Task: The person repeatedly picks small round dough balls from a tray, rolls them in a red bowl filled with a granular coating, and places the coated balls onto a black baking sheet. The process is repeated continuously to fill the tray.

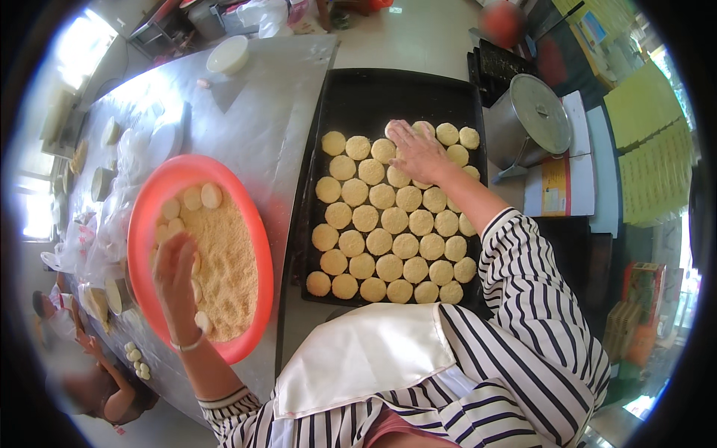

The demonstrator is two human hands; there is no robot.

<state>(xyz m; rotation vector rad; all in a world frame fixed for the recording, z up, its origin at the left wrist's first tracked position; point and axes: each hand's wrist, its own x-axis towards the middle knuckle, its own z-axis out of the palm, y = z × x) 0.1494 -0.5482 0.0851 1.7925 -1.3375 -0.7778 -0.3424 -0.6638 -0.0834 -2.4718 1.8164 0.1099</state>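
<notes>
My right hand [417, 148] lies palm down over the far row of crumb-coated dough rounds [394, 220], its fingers spread and touching the tops of a couple of them. These flat, pale-yellow rounds sit in close, staggered rows on a black baking tray [392, 92]. To the left, my left hand [176, 280] is raised over a red plastic basin [266, 269], blurred by motion. Whether it holds anything is not clear. Inside the basin is a bed of yellowish crumbs [227, 274], with several plain white dough rounds [211, 195] along its left side, partly hidden by that hand.
The basin stands on a metal worktable [269, 101] with a white bowl [228, 55], plastic bags [103, 229] and small dough balls [137, 358]. Another person [95, 369] is at its far left. Right of the tray are a lidded metal pot [521, 120] and a cardboard box [560, 185].
</notes>
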